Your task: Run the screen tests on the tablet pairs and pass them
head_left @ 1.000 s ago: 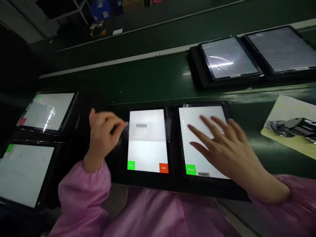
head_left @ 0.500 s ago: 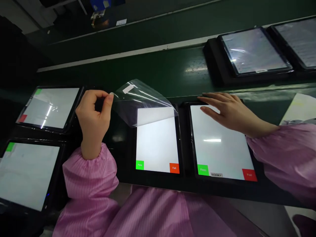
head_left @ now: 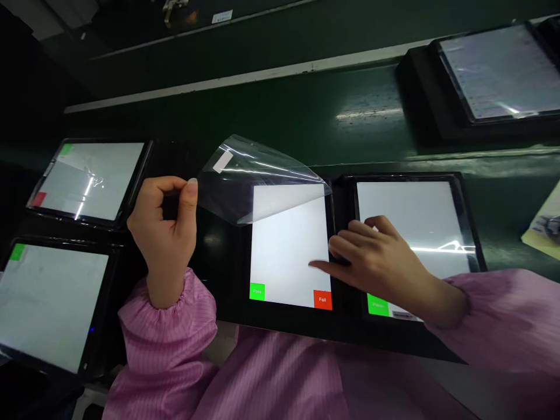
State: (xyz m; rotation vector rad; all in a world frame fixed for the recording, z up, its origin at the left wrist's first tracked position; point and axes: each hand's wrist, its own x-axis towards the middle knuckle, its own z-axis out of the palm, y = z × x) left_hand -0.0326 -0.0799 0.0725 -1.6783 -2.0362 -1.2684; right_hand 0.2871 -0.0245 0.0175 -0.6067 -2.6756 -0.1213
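My left hand (head_left: 166, 233) is closed in a pinch, thumb against finger, on the left corner of a clear protective film (head_left: 266, 160). The film is bent up and slopes over the top of the middle tablet (head_left: 286, 245), with a small white tab near its upper left end. That tablet's lit white screen has a green Pass box and a red Fail box. My right hand (head_left: 376, 256) hovers between this tablet and the right tablet (head_left: 406, 207), hiding part of the latter. Its thumb points left over the middle screen, apart from the loosely curled fingers, holding nothing visible.
Two lit tablets, an upper (head_left: 96, 181) and a lower one (head_left: 52, 303), lie at the left. Another tablet (head_left: 503, 73) rests on a black block at the upper right. A pale sheet (head_left: 545, 221) lies at the right edge. A light strip (head_left: 245, 84) crosses the dark green bench.
My right hand has moved left and down from the right tablet's top, its fingers curling. My left hand has dropped slightly, still pinching the film. The view has shifted a little.
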